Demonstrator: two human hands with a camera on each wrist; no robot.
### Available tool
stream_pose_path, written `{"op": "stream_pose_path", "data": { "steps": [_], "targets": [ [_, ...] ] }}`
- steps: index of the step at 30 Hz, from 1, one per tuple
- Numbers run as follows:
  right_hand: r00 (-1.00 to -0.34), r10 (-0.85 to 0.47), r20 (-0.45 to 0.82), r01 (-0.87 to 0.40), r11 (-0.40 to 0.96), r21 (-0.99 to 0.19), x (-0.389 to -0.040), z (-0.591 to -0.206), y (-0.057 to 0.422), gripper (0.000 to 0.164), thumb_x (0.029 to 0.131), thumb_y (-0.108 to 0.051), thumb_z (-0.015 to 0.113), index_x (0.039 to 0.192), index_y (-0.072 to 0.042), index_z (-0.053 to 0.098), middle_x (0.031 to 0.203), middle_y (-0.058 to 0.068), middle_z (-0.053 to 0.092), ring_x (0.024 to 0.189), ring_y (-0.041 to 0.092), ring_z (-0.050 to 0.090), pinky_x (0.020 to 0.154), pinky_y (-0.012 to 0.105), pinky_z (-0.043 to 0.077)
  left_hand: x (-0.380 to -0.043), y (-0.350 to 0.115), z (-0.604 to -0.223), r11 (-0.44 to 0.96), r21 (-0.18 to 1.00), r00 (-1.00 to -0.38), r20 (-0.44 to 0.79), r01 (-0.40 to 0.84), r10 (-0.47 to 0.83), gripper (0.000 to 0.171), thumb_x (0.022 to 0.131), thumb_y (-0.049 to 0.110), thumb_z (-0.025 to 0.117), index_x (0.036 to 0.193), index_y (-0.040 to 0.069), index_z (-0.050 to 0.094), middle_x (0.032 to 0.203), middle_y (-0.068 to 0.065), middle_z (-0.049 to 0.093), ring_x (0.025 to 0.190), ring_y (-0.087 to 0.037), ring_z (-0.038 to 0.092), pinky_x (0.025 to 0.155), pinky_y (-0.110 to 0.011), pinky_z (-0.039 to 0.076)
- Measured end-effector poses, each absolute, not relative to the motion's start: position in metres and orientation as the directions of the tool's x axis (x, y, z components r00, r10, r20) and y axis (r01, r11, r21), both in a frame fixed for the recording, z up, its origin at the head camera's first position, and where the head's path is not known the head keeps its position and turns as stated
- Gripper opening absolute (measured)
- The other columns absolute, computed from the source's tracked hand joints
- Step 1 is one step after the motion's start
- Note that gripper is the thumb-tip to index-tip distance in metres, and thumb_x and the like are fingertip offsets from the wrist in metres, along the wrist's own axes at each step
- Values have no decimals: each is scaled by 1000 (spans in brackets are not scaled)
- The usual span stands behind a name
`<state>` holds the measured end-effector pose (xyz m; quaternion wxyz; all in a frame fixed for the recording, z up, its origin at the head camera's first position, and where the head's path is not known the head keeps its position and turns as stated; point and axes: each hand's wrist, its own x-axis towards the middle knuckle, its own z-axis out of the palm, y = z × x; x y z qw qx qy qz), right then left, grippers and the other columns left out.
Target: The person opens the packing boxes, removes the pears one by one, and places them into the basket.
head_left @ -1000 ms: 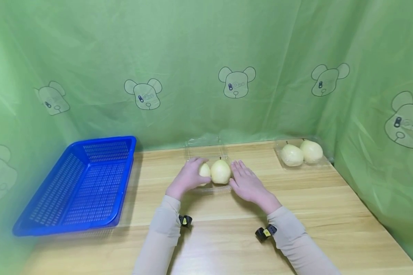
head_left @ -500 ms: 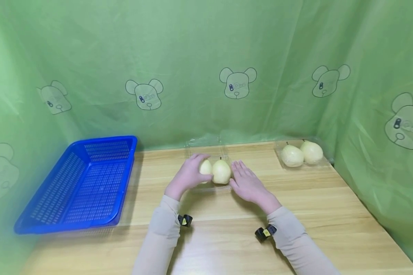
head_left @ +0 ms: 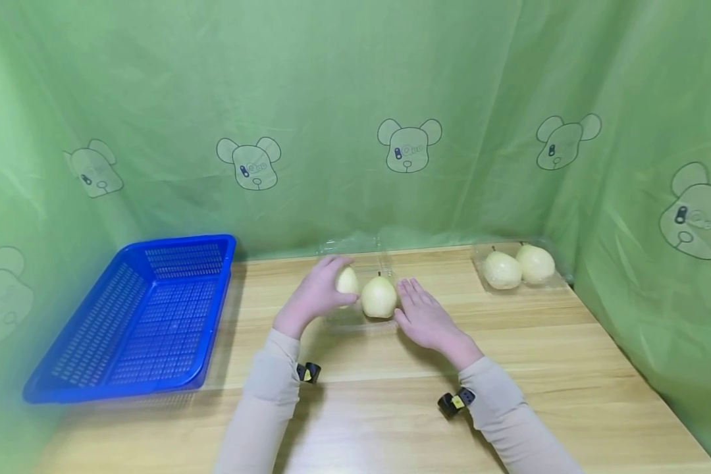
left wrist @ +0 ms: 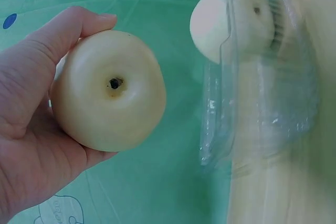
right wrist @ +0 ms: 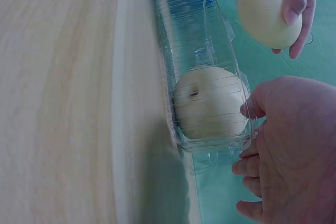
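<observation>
Green cloth (head_left: 326, 72) printed with round-eared heads hangs behind and beside a wood-grain table (head_left: 391, 421); on it stands a clear plastic box (right wrist: 193, 35), its lid (head_left: 349, 246) folded back toward the cloth. The left hand (head_left: 315, 289) grips a pear (left wrist: 109, 111), thumb and fingers curled round it, above the box's left end and apart from it; a second pear (head_left: 379, 299) sits inside, toward the right end; the right hand (head_left: 428, 320) is beside that end, fingers loosely extended, thumb seemingly touching the rim. Well left of the box is a blue basket (head_left: 216, 315); well right of it, another clear pack (head_left: 552, 282) holds two pears (head_left: 501, 270). The step in hand looks to be a one-handed lift of a pear from the box; the next move probably calls for a secure left grip clear of the lid, with the right hand steadying the light plastic.
</observation>
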<state>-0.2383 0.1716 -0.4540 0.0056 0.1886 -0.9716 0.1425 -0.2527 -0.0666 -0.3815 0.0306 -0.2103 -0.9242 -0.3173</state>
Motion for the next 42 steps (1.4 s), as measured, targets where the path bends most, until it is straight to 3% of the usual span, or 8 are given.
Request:
{"op": "stream_pose_path", "data": {
  "steps": [21,31,42],
  "targets": [
    [-929,-364,72,-369,886,-281,-239,-456,172,63,102,-31,34,151,6,21,160,23,18,150,40,15,122,53,18,-255,-96,-361,757,498,-905,200,423,375,75,74,23,80,141,11,49,146,-19,45,127,-37,51,100,-51,51],
    [-929,-362,71,-367,889,-274,-239,-457,173,63,102,-32,35,152,5,19,160,23,17,150,40,13,122,53,17,-255,-109,-347,786,431,-896,224,444,383,73,74,23,81,138,5,51,139,-20,50,121,-39,54,98,-51,52],
    [-926,-369,79,-376,888,-266,-239,-458,173,63,103,-32,36,152,5,20,161,21,17,150,39,14,123,52,17,-253,-128,-327,831,380,-913,206,407,353,75,75,26,80,141,10,49,143,-17,48,125,-39,51,102,-53,48]
  ]
}}
